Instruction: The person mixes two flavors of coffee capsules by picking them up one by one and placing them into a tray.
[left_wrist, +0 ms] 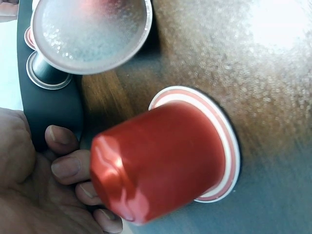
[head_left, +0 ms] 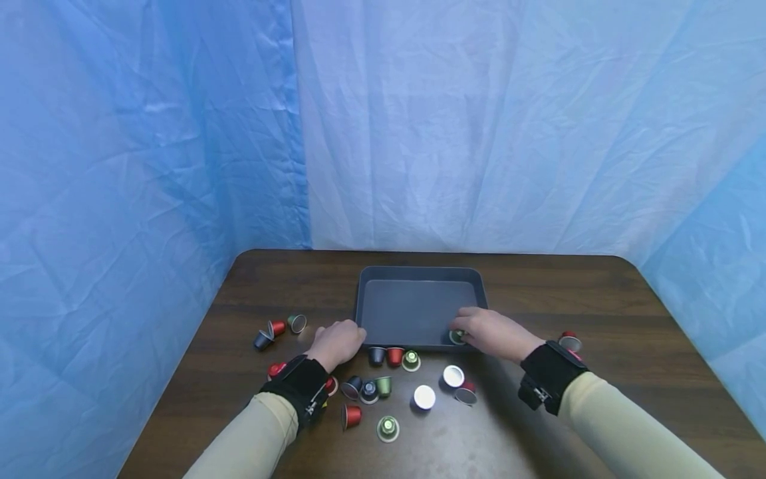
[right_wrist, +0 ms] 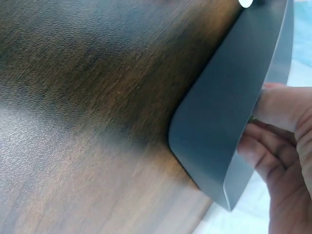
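Note:
A dark grey baking tray point(head_left: 421, 309) lies on the wooden table. My left hand point(head_left: 336, 344) is at its front left corner; in the left wrist view the fingers point(left_wrist: 70, 166) are curled at the tray's corner, the thumb tip hidden. At the front right corner, my right hand point(head_left: 493, 332) pinches a green coffee capsule point(head_left: 457, 336) low inside the tray. From the right wrist, the tray wall point(right_wrist: 219, 97) hides most of that capsule. Just below my left hand, a red capsule point(left_wrist: 161, 161) looms large in the left wrist view.
Blue, red point(head_left: 395, 356) and green capsules stand along the tray's front wall. Several more, including white-topped ones point(head_left: 424, 398), are scattered nearer me. A small cluster point(head_left: 277, 328) lies left of my left hand, and a red capsule point(head_left: 570, 341) near my right wrist. Blue curtains point(head_left: 419, 133) enclose the table.

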The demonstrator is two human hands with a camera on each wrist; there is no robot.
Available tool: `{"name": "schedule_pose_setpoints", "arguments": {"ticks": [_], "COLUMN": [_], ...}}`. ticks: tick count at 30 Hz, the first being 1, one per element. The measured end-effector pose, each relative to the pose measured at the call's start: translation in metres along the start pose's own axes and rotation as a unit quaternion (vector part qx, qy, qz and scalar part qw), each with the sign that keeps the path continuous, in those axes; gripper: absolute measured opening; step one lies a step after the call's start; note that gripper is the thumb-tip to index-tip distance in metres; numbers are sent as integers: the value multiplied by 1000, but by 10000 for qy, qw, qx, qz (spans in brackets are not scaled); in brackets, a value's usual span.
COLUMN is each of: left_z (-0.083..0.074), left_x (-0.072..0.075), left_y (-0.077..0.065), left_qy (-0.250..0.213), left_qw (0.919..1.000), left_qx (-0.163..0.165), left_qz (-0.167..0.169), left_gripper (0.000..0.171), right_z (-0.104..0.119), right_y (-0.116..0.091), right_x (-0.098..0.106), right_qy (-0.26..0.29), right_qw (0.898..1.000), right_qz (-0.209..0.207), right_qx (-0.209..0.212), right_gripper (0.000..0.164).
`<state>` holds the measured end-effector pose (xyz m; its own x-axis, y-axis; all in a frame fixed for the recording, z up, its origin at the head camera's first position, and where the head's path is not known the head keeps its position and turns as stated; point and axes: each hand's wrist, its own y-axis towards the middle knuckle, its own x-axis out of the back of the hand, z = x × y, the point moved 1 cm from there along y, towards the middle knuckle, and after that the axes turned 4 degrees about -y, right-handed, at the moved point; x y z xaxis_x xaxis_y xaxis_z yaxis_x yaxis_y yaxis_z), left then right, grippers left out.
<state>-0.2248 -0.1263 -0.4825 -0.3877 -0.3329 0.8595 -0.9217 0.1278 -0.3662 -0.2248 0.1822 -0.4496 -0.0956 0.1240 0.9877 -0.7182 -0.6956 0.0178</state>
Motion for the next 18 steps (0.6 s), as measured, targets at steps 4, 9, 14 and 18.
{"name": "schedule_pose_setpoints", "arguments": {"ticks": [4, 9, 14, 18], "left_z": [0, 0, 1, 1], "left_x": [0, 0, 0, 0], "left_y": [0, 0, 0, 1], "left_qy": [-30, -33, -60, -61], "left_qw": [10000, 10000, 10000, 9999], "left_qx": [22, 23, 79, 83], "left_qz": [-10, -13, -10, -25], "left_gripper": [28, 28, 29, 29], "right_z": [0, -2, -2, -2], "right_y": [1, 2, 3, 3], "right_x": [-2, -5, -4, -4], "right_qy": [-50, -73, -22, 6], "right_qw": [9999, 9997, 9997, 9996], "right_qz": [-11, 12, 151, 193], "right_qx": [122, 234, 190, 229], "right_gripper": [22, 23, 22, 22]}}
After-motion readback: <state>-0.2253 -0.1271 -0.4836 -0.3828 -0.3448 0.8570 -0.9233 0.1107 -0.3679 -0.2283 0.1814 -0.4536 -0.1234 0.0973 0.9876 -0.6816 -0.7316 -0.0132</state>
